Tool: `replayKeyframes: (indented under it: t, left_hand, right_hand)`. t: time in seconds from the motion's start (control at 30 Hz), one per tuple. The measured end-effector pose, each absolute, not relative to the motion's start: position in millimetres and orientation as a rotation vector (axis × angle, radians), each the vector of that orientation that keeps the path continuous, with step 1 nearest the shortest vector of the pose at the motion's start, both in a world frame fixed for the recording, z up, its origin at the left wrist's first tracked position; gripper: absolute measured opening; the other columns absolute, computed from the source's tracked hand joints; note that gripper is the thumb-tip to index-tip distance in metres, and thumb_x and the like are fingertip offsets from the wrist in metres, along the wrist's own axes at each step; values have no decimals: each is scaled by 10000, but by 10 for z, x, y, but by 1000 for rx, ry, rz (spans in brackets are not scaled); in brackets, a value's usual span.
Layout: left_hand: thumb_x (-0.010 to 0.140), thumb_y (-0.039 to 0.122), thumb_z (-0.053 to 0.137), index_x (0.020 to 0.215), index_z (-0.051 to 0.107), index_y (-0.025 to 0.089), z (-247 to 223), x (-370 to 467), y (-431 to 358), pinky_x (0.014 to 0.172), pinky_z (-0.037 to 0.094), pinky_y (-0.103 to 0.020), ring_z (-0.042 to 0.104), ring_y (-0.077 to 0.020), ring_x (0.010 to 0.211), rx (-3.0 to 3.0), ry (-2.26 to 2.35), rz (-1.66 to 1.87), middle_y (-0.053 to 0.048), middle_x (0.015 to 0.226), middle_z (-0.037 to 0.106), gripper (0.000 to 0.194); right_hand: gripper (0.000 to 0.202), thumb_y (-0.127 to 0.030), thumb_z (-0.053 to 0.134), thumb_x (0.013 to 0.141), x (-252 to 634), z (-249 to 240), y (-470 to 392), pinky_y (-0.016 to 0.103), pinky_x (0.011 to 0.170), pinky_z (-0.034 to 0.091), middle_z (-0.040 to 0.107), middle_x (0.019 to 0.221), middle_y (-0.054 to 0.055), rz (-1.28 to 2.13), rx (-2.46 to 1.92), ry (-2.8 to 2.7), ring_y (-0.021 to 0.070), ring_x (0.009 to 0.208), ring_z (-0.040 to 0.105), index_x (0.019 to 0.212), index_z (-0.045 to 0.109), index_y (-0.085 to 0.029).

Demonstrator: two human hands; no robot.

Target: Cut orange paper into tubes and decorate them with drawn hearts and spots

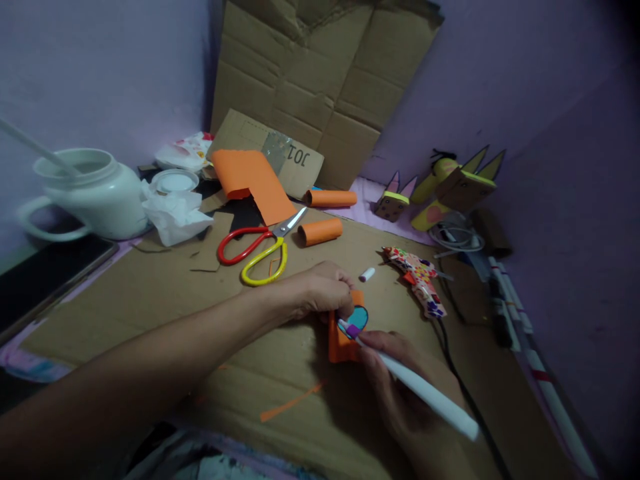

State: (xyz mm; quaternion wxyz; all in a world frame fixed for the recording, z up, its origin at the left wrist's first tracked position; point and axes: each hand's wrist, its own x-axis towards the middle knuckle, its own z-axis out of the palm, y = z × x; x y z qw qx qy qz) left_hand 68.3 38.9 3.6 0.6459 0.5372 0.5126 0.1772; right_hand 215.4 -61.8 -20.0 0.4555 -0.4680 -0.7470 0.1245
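Note:
An orange paper piece (345,348) with a blue, dark-outlined round shape (358,319) on it stands on the cardboard-covered table, right of centre. My left hand (327,290) has its fingers closed on the upper left of the orange piece. In my right hand (400,373) is a white marker (425,390) with a purple collar, its tip at the lower left edge of the blue shape. The marker's small white and purple cap (367,274) lies just beyond.
Red and yellow scissors (270,243), orange rolls (321,231) and an orange sheet (255,180) lie behind my left hand. A patterned glue gun (417,277) with its cord is at right. A white mug (95,193) stands left, and eared paper figures (393,203) stand at the back right.

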Motion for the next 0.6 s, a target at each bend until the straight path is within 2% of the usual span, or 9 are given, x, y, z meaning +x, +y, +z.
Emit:
replayKeyframes:
  t: [0.3, 0.6]
  left_hand:
    - [450, -4, 579, 600, 542, 159, 45, 683, 392, 393, 325, -209, 429, -97, 447, 1231, 1180, 382, 42, 512, 503, 225]
    - [446, -8, 581, 644, 553, 158, 52, 682, 391, 396, 339, -202, 445, -97, 459, 1236, 1205, 382, 46, 533, 505, 260]
  right_hand:
    - [100, -207, 587, 868, 2177, -194, -609, 234, 431, 423, 653, 615, 3, 221, -1170, -1912, 131, 461, 584, 902, 681, -213]
    - [97, -182, 584, 864, 2171, -160, -629, 235, 462, 436, 640, 624, -8, 256, -1155, -1909, 123, 471, 577, 902, 668, -208]
